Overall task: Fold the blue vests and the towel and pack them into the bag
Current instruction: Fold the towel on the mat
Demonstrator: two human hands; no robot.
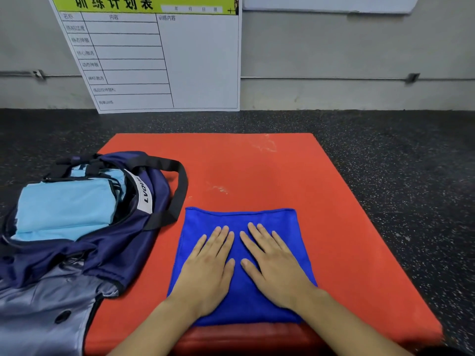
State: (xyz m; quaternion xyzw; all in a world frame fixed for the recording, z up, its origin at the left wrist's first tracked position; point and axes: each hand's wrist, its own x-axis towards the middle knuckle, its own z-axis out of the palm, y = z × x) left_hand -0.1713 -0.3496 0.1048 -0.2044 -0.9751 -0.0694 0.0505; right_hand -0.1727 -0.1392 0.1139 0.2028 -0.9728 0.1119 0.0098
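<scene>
A folded, bright blue towel lies flat on the near middle of the red mat. My left hand and my right hand both press flat on the towel, side by side, fingers straight and pointing away from me. To the left sits the navy bag, unzipped and open. Folded light blue vests lie inside it. The bag's black strap curves over onto the mat next to the towel's far left corner.
The red mat lies on a dark speckled floor. A white board with a green header leans against the grey wall behind the mat. A grey part of the bag spreads at the near left.
</scene>
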